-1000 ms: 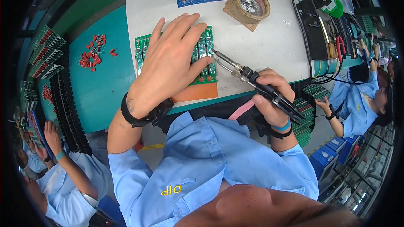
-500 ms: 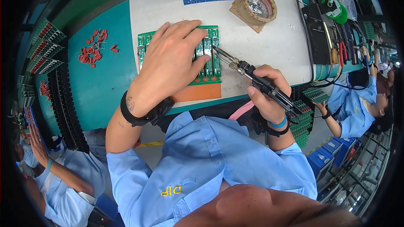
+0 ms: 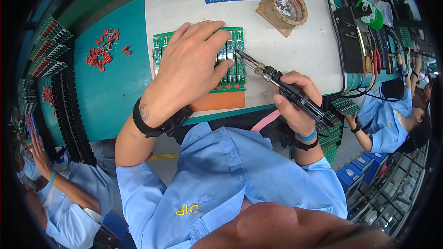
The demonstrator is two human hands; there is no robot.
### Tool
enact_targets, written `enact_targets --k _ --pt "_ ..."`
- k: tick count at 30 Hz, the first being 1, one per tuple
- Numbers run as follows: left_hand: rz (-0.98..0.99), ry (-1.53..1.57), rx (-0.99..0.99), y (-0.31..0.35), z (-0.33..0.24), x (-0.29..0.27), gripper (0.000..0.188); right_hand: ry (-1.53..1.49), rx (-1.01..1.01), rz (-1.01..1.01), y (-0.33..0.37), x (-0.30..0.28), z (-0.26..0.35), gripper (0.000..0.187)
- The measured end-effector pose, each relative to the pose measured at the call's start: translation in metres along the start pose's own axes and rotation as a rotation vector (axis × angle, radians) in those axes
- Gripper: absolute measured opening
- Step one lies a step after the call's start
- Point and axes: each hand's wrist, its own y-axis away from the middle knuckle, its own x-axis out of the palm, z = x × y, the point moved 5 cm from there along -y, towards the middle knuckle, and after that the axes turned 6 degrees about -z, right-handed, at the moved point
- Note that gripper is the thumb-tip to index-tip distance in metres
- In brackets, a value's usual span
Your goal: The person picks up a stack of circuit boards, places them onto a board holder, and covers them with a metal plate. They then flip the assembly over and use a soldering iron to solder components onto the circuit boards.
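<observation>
soldering, I reckon | left fingers (image 3: 218, 40) spread on board (image 3: 238, 74) | right fingers (image 3: 302, 80) pinching iron (image 3: 275, 77) | needs steady tip (image 3: 239, 53), right end

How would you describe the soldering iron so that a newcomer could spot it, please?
On the white sheet, find the green circuit boards under the left hand. To their right, the right hand holds the soldering iron, black-handled, unlike the red-handled tool farther right.
</observation>
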Motion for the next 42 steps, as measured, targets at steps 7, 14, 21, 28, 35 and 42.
enact_targets --k 7,14,21,28,35,42 --pt "-0.001 -0.007 -0.001 0.0 -0.001 0.0 0.044 0.0 0.002 0.0 0.0 0.0 0.001 0.038" --pt "0.005 0.0 -0.009 0.0 0.001 0.0 0.045 -0.027 -0.034 -0.05 0.005 -0.006 0.004 0.037" --pt "-0.034 -0.095 0.008 0.002 0.001 -0.006 0.045 -0.052 -0.142 -0.047 -0.002 0.005 0.014 0.039" --pt "0.006 -0.066 -0.029 0.006 0.005 -0.008 0.045 0.021 -0.097 0.025 -0.006 0.014 0.009 0.038" --pt "0.002 -0.057 -0.033 0.007 0.006 -0.007 0.045 0.038 -0.105 0.032 -0.009 0.015 0.008 0.037" --pt "0.004 -0.054 -0.035 0.006 0.006 -0.007 0.044 0.053 -0.089 0.041 -0.01 0.017 0.014 0.037"
